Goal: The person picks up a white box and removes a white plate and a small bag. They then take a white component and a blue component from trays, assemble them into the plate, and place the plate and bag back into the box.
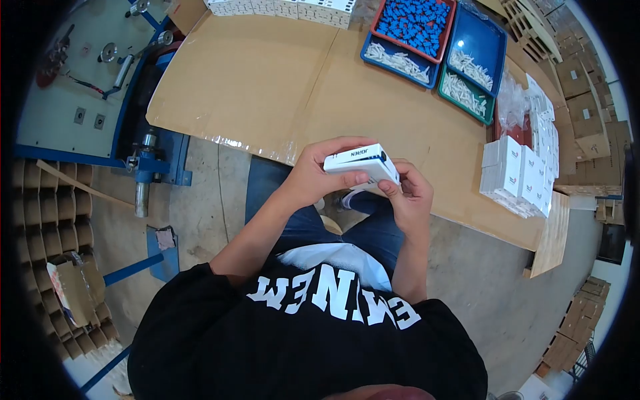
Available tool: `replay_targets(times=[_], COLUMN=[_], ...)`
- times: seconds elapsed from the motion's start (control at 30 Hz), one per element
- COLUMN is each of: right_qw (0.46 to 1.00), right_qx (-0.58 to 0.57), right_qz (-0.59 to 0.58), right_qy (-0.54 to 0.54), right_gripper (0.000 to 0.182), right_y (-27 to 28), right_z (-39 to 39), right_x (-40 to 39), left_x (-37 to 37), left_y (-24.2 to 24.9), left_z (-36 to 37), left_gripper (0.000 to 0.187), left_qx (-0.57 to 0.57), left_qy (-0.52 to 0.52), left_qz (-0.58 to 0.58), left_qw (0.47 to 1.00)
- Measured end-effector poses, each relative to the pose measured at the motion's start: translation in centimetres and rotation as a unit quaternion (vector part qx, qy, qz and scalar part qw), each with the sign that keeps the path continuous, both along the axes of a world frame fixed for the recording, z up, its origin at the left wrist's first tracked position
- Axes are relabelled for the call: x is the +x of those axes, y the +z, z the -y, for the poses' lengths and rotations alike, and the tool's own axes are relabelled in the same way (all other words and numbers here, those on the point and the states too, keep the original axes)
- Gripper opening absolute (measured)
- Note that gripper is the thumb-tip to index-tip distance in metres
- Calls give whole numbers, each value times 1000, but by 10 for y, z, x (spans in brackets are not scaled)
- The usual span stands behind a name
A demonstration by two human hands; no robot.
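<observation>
A small white carton [353,157] with dark lettering is held between both hands, above my lap at the table's near edge. A dark gap shows along one edge, where its end flap looks partly lifted; what is inside cannot be made out. My left hand [312,175] is closed around the carton's left end, with its thumb across the near face. My right hand [412,199] grips the right end, thumb on the near side and fingers curled behind it.
The cardboard-covered table [260,80] lies ahead. At its back right are a red tray [437,59] of blue pieces, blue trays [492,40] and a green tray [490,110] with white pieces. White cartons [513,173] stand right; a machine [80,100] is left.
</observation>
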State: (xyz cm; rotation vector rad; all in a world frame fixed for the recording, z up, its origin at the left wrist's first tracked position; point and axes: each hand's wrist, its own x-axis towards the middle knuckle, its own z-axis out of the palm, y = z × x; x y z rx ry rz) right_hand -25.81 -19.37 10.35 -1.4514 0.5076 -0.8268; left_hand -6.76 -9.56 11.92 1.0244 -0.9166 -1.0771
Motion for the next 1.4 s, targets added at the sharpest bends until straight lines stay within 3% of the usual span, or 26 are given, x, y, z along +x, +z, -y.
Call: replay_targets(times=[0.07, 0.17, 0.3, 0.77, 1.0, 1.07, 1.27, 1.4], right_qw=[998, 983, 985, 985, 986, 983, 976, 974], right_qx=[-57, -155, -151, -166, -153, -173, -208, -215], right_qz=[-39, -101, -76, -36, -44, -49, -50, -51], right_qy=[-1, 6, -22, -24, -40, -42, -49, -53], right_gripper=[22, 23, 24, 32, 31, 30, 29, 28], right_y=[7, 30, 31, 23, 34, 38, 33, 31], right_z=[4, 9, 5, 2, 2, 2, -3, -7], right_x=[-3, -4, -4, 2, 4, 3, -2, -4], left_x=[3, 8, 9, 2, 2, 0, 9, 2], left_y=[16, 26, 33, 37, 33, 37, 25, 21], left_z=[1, 3, 8, -5, 0, 3, 1, 0], left_gripper=[59, 43, 33, 26, 34, 41, 39, 31], left_qx=[26, 11, 72, -37, -51, -57, 2, -20], left_qy=[-13, -33, -48, 33, 26, 8, -42, -23], left_qz=[-16, 83, 91, 170, 146, 50, 139, 129], left_qw=[999, 996, 992, 984, 988, 997, 989, 991])
